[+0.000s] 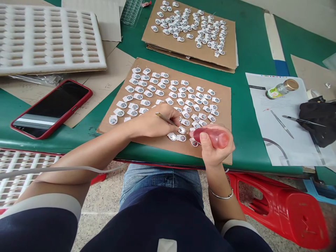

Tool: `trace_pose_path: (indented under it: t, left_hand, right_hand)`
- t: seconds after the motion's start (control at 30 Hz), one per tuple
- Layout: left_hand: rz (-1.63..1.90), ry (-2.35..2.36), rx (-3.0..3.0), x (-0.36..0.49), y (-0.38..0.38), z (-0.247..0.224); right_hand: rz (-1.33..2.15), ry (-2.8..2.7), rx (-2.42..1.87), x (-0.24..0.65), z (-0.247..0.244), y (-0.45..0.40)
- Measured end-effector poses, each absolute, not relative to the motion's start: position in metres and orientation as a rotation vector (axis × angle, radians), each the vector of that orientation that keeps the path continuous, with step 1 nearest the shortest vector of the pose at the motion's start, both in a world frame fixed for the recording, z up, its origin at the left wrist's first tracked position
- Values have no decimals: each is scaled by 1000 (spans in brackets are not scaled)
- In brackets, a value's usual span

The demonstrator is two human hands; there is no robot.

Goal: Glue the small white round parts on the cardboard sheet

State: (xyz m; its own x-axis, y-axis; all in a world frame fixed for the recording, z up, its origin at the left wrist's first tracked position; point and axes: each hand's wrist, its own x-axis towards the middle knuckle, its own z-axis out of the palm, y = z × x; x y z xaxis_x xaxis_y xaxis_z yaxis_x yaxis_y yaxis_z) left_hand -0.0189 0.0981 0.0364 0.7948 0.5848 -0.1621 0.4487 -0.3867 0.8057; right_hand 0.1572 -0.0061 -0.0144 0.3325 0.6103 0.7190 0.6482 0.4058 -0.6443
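My left hand [160, 120] is closed around slim metal tweezers [164, 118], their rounded back end poking out above the fingers. Its fingertips are at a small round white piece [181, 130] with a silvery face and a square tab. In my right hand [219, 150] is a red squeeze bottle [214, 137], gripped on its side with the narrow tip pointing left, close to that piece. Under both hands lies a brown cardboard sheet [223, 101] bearing rows of the same small pieces. My left hand and wrist hide some of them.
Behind stands a cardboard stack [168, 47] with more pieces. Left are a red-cased phone [52, 108] and a white foam tray [52, 38]. Right are a printed sheet [265, 122], a gold-capped jar [280, 89], more tweezers [301, 120] and a black cloth-like bundle [320, 120]. A red stool [301, 213] stands below.
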Motion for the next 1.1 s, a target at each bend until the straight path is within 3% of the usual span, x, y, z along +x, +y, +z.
trace_pose_path:
  t: [1.1]
  left_hand:
    - [153,775,1997,-21,100,36]
  right_hand:
    - [89,-1382,-1275,155,-10,-7]
